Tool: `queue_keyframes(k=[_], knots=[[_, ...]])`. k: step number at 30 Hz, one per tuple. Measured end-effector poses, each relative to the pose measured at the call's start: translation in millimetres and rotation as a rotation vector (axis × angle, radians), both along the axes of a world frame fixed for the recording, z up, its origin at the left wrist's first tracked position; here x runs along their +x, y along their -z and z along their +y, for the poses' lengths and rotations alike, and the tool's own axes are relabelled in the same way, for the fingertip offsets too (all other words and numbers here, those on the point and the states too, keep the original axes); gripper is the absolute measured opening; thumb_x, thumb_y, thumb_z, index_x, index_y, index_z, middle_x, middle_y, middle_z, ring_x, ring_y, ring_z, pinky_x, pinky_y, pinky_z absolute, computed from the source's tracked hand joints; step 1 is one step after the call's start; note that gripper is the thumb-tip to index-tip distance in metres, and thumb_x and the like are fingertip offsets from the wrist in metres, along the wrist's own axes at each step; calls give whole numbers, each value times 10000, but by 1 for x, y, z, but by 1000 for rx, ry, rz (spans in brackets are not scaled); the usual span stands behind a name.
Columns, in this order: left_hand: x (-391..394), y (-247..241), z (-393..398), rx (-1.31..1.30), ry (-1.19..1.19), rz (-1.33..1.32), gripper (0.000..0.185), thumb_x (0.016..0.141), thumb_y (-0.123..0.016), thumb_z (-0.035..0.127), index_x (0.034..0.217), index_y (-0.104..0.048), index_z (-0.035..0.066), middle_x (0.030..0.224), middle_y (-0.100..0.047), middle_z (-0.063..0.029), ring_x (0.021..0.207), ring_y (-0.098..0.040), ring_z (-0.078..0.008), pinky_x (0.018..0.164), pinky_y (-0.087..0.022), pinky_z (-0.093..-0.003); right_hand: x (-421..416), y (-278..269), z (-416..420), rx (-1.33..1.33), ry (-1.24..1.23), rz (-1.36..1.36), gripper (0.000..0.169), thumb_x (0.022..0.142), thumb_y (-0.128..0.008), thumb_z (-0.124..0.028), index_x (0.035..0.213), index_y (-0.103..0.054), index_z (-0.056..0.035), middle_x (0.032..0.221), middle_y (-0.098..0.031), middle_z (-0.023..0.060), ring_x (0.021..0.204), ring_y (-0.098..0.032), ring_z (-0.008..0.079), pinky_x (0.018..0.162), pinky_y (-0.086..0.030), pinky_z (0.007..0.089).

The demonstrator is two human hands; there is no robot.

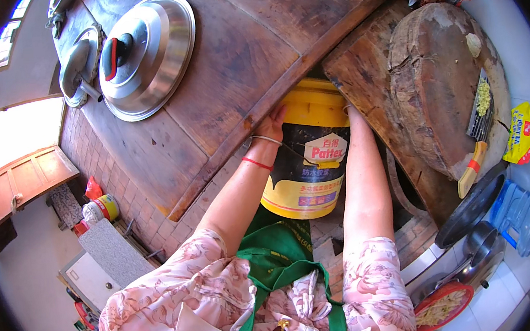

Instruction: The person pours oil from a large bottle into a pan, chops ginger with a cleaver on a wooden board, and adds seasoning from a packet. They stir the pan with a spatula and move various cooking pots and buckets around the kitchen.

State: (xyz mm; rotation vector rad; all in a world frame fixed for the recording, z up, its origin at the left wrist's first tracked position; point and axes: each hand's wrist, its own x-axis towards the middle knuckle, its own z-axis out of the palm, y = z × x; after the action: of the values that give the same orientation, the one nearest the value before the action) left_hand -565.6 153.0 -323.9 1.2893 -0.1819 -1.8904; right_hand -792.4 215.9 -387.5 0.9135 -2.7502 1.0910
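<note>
A yellow and black Pattex plastic bucket (313, 152) is between my two forearms, in the gap where two wooden tables meet. Its top reaches in under the table edges, so its opening is partly hidden. My left hand (272, 126) holds the bucket's left side near the upper band. On the opposite side, my right hand (351, 109) reaches to the same height; its fingers are hidden by the bucket and the table edge. The bucket's thin wire handle hangs down across its front. Whether its base touches the floor, I cannot tell.
On the left wooden table (232, 64) lies a metal lid (149, 57). The right table bears a thick round chopping block (433, 84), with a cleaver (476, 147) carrying minced pieces. Nearby are a yellow pouch (521, 133), a blue water jug (520, 216) and a red basin (465, 290).
</note>
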Motion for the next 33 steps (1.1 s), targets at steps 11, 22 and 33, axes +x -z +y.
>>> queue_keyframes(k=[11,22,33], knots=[[-5,-11,-3,-23,14,4,271,853,-506,367,1040,-540,174,1025,-603,-23,944,-571,-166,825,-458,-357,-1,-1,-3,-24,26,-14,285,848,-480,-169,1072,-563,-13,1160,-531,168,1073,-470,321,936,-350,360],[28,-9,31,148,-43,74,182,824,-551,119,982,-527,31,995,-535,-77,1000,-513,-242,889,-443,-376,47,-34,29,-145,163,-163,261,838,-490,-163,1038,-591,-30,1128,-555,159,1041,-494,317,916,-370,359],[117,13,112,233,104,125,80,857,-466,83,912,-517,55,892,-573,-86,879,-557,-241,836,-465,-386,145,-84,135,-79,97,-105,220,787,-406,23,926,-561,-50,1058,-559,148,1031,-503,287,911,-391,360]])
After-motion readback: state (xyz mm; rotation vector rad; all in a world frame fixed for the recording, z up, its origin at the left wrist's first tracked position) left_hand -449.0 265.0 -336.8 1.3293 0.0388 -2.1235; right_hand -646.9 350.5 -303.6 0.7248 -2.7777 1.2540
